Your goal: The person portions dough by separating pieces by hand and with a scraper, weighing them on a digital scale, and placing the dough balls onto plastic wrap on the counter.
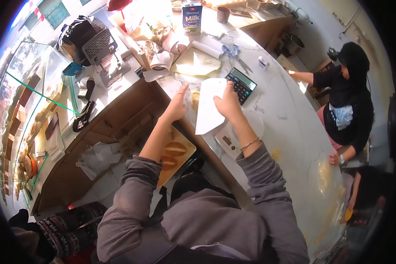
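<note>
My right hand (pixel 229 104) grips a flat white piece of paper (pixel 210 108) by its right edge, thumb on top. Whether it is a single sheet or a paper bag, I cannot tell. Left of the paper and apart from it, my left hand (pixel 177 105) is held with its fingers stretched out and nothing in it. Just beyond my right hand a black calculator (pixel 243 86) lies on the marble counter (pixel 290 132). A white kitchen scale (pixel 228 140) sits under my right forearm. Below my left forearm, bread rolls (pixel 175 148) lie on a tray (pixel 187 155).
Scissors (pixel 238 56), a paper roll (pixel 207 49), yellowish paper (pixel 197 65) and a milk carton (pixel 192 18) lie or stand farther back. A glass display case (pixel 35 79) is on the left. A person in black (pixel 350 94) stands at the right, another partly visible below.
</note>
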The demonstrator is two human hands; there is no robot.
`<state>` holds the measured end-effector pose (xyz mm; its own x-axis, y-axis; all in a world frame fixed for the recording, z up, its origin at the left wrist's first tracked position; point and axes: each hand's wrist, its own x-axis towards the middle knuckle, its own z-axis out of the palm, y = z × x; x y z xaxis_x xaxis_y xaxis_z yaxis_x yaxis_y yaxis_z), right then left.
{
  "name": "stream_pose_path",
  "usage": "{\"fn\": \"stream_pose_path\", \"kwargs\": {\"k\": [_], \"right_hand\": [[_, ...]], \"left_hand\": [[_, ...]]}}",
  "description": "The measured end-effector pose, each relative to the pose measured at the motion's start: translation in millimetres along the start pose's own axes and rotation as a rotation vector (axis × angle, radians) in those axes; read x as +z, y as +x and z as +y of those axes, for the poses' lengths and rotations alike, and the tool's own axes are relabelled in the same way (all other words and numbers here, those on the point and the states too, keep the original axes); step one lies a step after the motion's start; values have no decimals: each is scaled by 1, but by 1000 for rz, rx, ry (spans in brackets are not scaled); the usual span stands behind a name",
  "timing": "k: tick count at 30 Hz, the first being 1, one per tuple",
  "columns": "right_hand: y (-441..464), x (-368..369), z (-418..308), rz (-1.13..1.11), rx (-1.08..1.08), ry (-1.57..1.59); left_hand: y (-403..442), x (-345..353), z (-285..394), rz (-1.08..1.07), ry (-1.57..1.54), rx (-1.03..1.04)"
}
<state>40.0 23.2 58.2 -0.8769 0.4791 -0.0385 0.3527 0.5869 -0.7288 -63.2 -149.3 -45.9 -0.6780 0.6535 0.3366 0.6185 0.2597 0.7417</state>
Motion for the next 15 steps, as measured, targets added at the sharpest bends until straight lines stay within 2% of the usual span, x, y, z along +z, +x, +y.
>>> {"fn": "stream_pose_path", "kwargs": {"k": [4, 7, 12, 15], "right_hand": [[24, 24, -19, -82, 48, -175], [32, 31, -27, -138, 61, -168], [41, 36, -41, -235, 67, -164], [41, 48, -44, -208, 22, -250]], "left_hand": [[25, -9, -13, -344, 30, -115], [27, -10, -19, -341, 54, 64], [26, -16, -25, -251, 16, 58], [22, -15, -30, -183, -6, 39]]}}
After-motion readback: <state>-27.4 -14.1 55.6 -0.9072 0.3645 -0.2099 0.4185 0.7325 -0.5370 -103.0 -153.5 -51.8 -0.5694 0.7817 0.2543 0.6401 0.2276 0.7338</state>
